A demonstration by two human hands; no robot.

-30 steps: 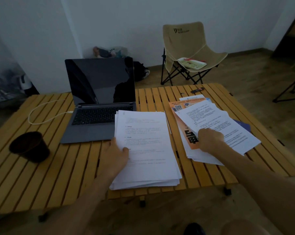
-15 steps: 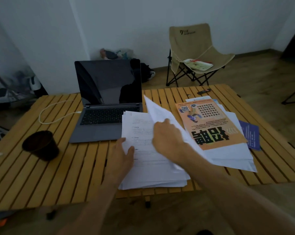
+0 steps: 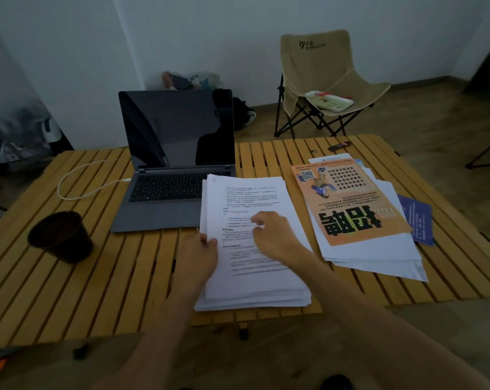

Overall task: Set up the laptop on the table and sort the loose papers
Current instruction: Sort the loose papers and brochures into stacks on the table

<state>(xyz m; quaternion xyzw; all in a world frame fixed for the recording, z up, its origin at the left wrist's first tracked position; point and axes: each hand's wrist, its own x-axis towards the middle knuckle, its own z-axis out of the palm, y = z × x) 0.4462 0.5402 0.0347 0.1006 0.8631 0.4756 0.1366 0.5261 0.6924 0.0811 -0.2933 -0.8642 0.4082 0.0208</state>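
Note:
An open grey laptop [image 3: 167, 192] with a dark screen stands on the slatted wooden table [image 3: 111, 277]. Beside it on the right lies a thick stack of white printed sheets [image 3: 255, 192], overlapping the laptop's right corner. My left hand [image 3: 198, 254] grips the stack's left edge, thumb on top. My right hand [image 3: 274, 235] rests on the top sheet with its fingers bent. Further right lies a second, looser pile of white sheets [image 3: 379, 257] topped by an orange flyer [image 3: 348, 204], with a blue leaflet [image 3: 418, 220] sticking out beneath.
A dark cup [image 3: 60, 235] stands on the table's left side. A white cable [image 3: 77, 175] loops from the laptop's left edge. A small dark object [image 3: 340, 146] lies at the far right edge. A beige folding chair [image 3: 322, 68] stands behind the table.
My right hand lifted a white sheet off the right pile, uncovering the orange flyer, carried it left and laid it on the stack by the laptop. My left hand stayed at the stack's edge.

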